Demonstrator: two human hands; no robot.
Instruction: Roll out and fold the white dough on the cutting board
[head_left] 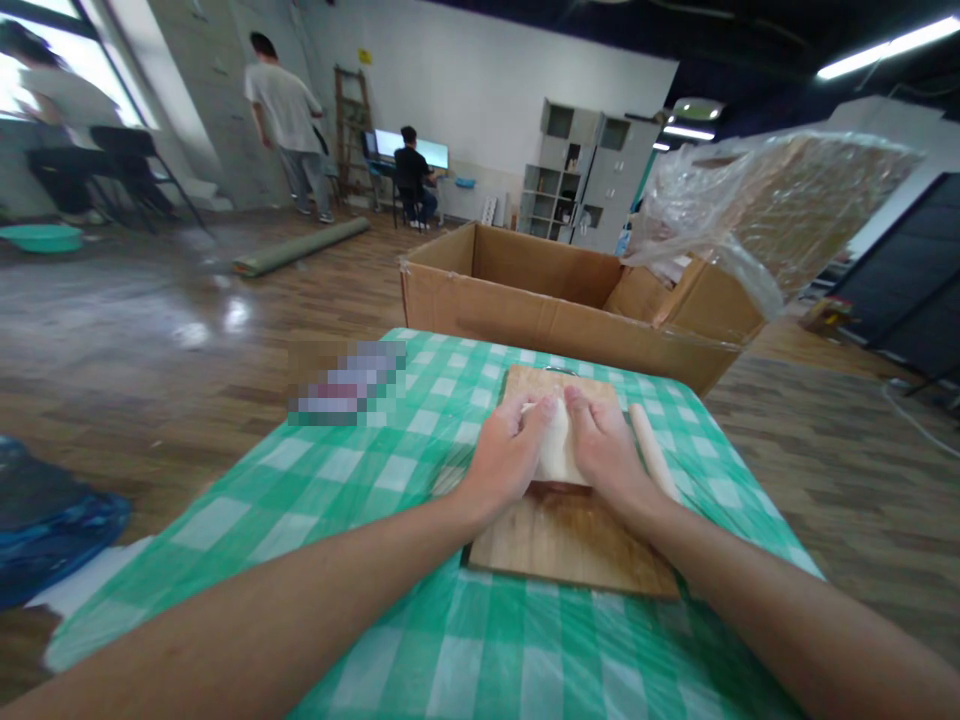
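Head camera: left hand (501,453) and right hand (606,450) are gripping white dough (556,452) on a wooden cutting board (559,548), even pressure likely working best.

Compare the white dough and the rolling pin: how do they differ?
The white dough is a thick lump; the rolling pin is a slim rod. The white dough is held between the left hand and right hand over the cutting board; the rolling pin lies beside the board, in neither hand. Both are pale.
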